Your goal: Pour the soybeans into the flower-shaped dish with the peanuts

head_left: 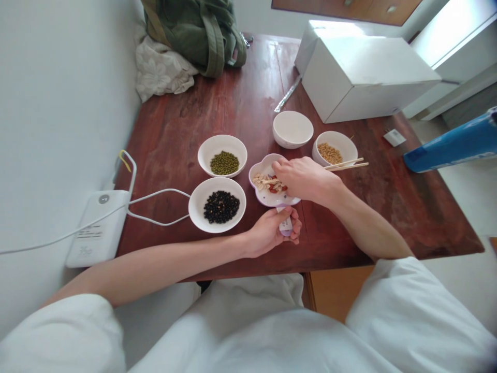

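The fingers of your right hand (305,178) hold the chopsticks (351,166) in the flower dish (264,166), near the front edge of the tabletop (411,212), and your left hand (267,233) hugs its handle (285,224). A hard poke or tug could tip the dish and spill the peanuts (258,182). The chopsticks run roughly along that edge, tips pointing to the left edge.

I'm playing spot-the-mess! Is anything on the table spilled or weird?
I see nothing spilled: pale pieces sit in the flower-shaped dish, black beans in their bowl. One little oddity: a shiny strip, maybe a wrapper, lies loose by the white box.
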`<state>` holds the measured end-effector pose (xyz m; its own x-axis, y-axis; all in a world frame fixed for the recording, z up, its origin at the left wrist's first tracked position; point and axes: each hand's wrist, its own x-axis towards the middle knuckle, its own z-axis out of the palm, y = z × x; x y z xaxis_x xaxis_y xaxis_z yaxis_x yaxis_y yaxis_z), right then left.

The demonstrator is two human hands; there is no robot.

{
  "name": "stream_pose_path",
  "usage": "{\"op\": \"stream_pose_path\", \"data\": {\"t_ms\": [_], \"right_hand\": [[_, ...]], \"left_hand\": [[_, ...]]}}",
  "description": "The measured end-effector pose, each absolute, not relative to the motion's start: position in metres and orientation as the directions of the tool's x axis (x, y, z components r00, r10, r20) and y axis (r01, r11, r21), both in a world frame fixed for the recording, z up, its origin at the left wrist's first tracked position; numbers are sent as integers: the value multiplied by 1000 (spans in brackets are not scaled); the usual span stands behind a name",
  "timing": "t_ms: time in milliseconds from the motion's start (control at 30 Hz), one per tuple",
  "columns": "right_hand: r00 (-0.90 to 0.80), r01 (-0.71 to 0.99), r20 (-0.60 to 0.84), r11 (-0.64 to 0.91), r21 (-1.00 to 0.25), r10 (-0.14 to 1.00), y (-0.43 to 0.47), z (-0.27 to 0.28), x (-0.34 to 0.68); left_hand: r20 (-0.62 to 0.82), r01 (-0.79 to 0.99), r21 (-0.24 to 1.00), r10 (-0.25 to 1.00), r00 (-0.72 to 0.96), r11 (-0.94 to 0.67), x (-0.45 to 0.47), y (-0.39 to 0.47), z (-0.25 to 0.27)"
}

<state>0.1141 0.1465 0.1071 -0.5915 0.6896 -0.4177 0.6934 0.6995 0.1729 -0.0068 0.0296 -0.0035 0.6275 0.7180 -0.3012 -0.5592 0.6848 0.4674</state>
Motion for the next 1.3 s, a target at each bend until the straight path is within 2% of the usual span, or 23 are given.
{"op": "stream_pose_path", "data": {"t_ms": [200,967,1067,1200,1300], "right_hand": [[-593,683,-435,709,174,678,147,114,116],[-434,800,-471,569,190,768,136,120,102],[-500,774,-432,611,166,750,136,125,111],[-653,711,-309,701,64,691,137,126,116],[-708,681,-266,732,-8,655,138,119,108]], "left_hand": [[-306,-557,466,715,628,688,-7,30,-3],[-300,-561,466,719,627,684,-7,31,1],[-294,-559,468,717,631,684,-7,31,1],[-292,-552,476,715,635,684,-8,31,2],[-296,-548,481,715,634,685,-8,31,2]]}}
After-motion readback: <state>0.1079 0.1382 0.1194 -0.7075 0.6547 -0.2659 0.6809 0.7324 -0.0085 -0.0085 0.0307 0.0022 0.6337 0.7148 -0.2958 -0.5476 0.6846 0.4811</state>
